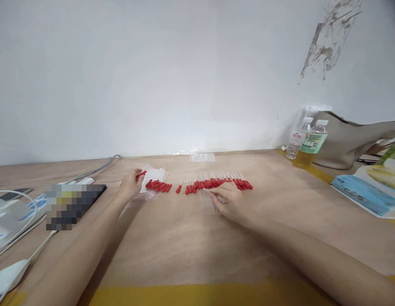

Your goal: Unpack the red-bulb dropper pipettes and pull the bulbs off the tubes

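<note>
My left hand point(131, 185) pinches a red rubber bulb point(140, 174) above a clear plastic bag. Beside it lies a small heap of loose red bulbs point(157, 185). A row of droppers point(205, 184), clear thin tubes with red bulbs, stretches across the middle of the table, bulbs toward me. At the row's near side, my right hand point(231, 200) has its fingers closed at the top ends of several bare clear tubes point(210, 203) lying side by side. The fingertips partly hide whichever tube they grip.
On the left are a power strip point(35, 207), cables and a pixelated dark flat object point(77, 207). Two bottles point(307, 144), a grey bag point(336, 140) and a blue packet point(366, 195) stand or lie on the right. A small clear bag point(202, 157) lies by the wall.
</note>
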A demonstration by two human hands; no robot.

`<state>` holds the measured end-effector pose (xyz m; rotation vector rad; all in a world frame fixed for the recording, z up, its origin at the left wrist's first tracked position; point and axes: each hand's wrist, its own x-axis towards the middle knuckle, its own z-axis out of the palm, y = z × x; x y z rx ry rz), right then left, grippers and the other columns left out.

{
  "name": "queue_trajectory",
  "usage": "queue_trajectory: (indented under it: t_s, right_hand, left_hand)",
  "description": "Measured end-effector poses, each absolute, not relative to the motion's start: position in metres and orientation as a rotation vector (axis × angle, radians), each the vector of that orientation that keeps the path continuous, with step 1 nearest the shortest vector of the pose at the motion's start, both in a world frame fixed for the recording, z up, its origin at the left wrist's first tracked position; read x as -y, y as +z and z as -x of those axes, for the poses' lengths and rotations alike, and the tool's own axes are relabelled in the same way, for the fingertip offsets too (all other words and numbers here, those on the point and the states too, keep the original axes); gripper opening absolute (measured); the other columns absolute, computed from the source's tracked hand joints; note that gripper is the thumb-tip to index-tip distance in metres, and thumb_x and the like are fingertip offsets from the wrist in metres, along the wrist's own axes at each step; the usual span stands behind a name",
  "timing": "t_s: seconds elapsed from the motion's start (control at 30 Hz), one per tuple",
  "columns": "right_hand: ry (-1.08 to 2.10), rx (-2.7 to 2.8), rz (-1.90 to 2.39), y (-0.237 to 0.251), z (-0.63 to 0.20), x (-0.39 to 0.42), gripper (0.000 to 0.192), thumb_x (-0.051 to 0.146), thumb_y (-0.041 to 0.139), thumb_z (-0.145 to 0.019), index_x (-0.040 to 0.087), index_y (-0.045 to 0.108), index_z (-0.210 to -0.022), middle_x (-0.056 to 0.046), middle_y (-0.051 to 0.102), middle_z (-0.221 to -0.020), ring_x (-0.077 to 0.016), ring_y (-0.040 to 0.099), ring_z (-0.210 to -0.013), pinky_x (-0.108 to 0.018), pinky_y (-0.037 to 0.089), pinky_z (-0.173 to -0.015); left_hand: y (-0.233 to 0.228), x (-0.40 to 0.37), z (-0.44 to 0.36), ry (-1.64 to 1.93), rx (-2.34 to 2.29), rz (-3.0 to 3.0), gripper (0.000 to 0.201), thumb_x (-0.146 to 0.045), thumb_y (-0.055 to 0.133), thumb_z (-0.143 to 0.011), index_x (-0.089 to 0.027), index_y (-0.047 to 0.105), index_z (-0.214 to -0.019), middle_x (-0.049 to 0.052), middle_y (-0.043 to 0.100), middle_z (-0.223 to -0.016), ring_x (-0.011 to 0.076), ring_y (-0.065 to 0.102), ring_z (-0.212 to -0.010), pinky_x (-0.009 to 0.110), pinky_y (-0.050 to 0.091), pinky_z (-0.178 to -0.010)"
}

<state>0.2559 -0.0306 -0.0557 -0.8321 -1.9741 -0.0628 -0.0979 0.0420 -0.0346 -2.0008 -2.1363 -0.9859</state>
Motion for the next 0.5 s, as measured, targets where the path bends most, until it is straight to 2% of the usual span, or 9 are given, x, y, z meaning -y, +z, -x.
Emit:
queue_trajectory:
  t_s: [0.13, 0.27, 0.37, 0.5]
  right_hand:
    - [-0.169, 2.117, 0.858, -0.052, -0.235, 0.022, 0.019, 0.018, 0.044, -0.082, 0.017, 0.062, -0.088, -0.005, 0.059, -0.075, -0.0152, 0.05, -0.075, -0.03, 0.033, -0.073]
    - [-0.336, 2.296, 0.976, -0.057, -0.222, 0.02, 0.019, 0.016, 0.041, -0.082, 0.015, 0.061, -0.083, -0.006, 0.057, -0.076, -0.0163, 0.046, -0.076, -0.032, 0.029, -0.071]
    - [-0.501, 2.354, 1.016, -0.065, -0.22, 0.021, 0.016, 0.016, 0.043, -0.081, 0.014, 0.059, -0.079, -0.008, 0.056, -0.078, -0.0179, 0.044, -0.077, -0.034, 0.026, -0.071]
    - [-0.593, 2.388, 1.042, -0.071, -0.219, 0.025, 0.021, 0.022, 0.043, -0.082, 0.012, 0.058, -0.094, -0.01, 0.056, -0.083, -0.0198, 0.043, -0.079, -0.037, 0.025, -0.073]
  left_hand:
    - [-0.036, -0.049, 0.093, -0.859, 2.061, 2.143, 0.04, -0.036, 0.033, -0.079, -0.015, 0.054, -0.106, 0.008, 0.059, -0.111, 0.0222, 0.054, -0.102, 0.033, 0.04, -0.088]
    - [-0.041, -0.052, 0.092, -0.752, 2.06, 2.233, 0.044, -0.038, 0.031, -0.079, -0.016, 0.057, -0.106, 0.007, 0.059, -0.113, 0.0221, 0.053, -0.104, 0.031, 0.038, -0.091]
    - [-0.046, -0.053, 0.093, -0.678, 2.1, 2.284, 0.045, -0.043, 0.032, -0.078, -0.018, 0.062, -0.1, 0.006, 0.063, -0.106, 0.0233, 0.056, -0.1, 0.031, 0.04, -0.087]
    - [-0.048, -0.054, 0.096, -0.63, 2.14, 2.332, 0.053, -0.05, 0.026, -0.08, -0.016, 0.065, -0.091, 0.008, 0.066, -0.096, 0.0238, 0.06, -0.092, 0.031, 0.044, -0.08]
